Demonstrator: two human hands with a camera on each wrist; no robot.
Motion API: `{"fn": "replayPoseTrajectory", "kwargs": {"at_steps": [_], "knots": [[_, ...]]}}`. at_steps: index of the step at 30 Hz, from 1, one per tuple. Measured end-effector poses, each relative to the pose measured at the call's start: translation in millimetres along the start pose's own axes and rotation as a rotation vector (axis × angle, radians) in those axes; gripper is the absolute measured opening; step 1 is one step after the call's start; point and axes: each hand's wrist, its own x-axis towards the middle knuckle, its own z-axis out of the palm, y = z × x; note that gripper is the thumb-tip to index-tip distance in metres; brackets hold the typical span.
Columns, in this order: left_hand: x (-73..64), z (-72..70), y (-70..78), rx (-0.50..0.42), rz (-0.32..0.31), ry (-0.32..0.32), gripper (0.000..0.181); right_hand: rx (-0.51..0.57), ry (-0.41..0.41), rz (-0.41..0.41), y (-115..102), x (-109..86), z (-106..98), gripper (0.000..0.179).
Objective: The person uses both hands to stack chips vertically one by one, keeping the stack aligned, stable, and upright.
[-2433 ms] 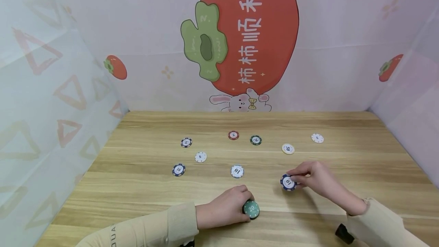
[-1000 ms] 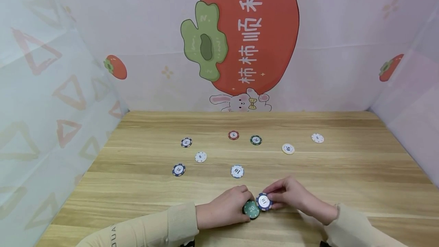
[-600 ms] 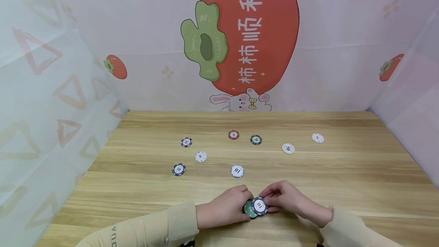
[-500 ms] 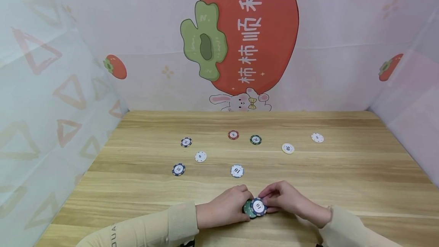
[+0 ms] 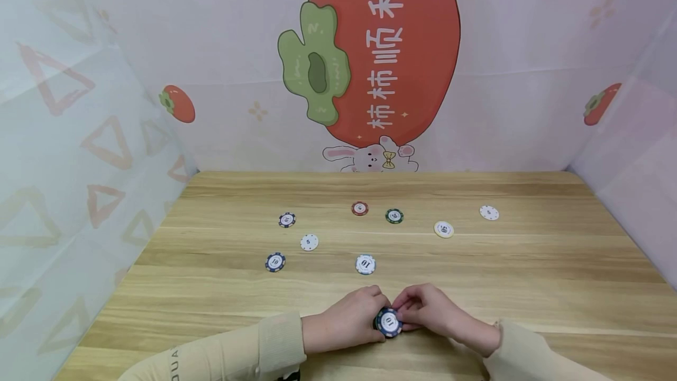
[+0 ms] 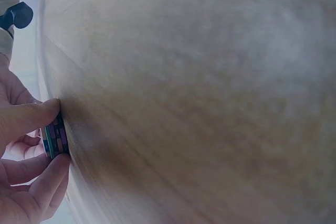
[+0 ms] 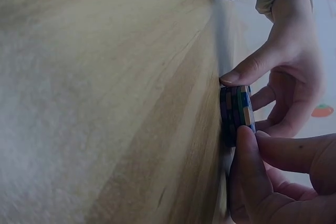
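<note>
In the head view my left hand (image 5: 346,322) holds a short stack of poker chips (image 7: 233,114) around its rim, near the front of the table. Lying over the top of the stack is a blue-and-white poker chip (image 5: 389,323) marked 10. Thumb and fingers of my right hand (image 5: 431,313) pinch that chip at its right edge. Seen from the right wrist, the stack is several chips high, with fingertips of both hands at its sides. The green chip below is almost fully hidden by the blue one.
Farther back on the wooden table (image 5: 211,310) lie loose chips: a light-blue-edged 10 chip (image 5: 365,264), two blue chips at left, a white chip (image 5: 309,243), a red chip (image 5: 360,209), a green chip (image 5: 394,216), a yellow-edged 50 chip (image 5: 443,229) and another white chip (image 5: 489,213).
My right hand has brought the blue chip leftward and toward the table's front, from the right of the stack onto the green chip on top. My left hand has stayed at the stack.
</note>
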Motion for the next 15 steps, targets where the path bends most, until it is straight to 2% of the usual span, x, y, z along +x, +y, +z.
{"fn": "replayPoseTrajectory", "kwargs": {"at_steps": [15], "knots": [[0.8, -0.5, 0.1, 0.011, 0.009, -0.008, 0.036, -0.047, 0.029, -0.019, 0.9, 0.7, 3.5, 0.013]]}}
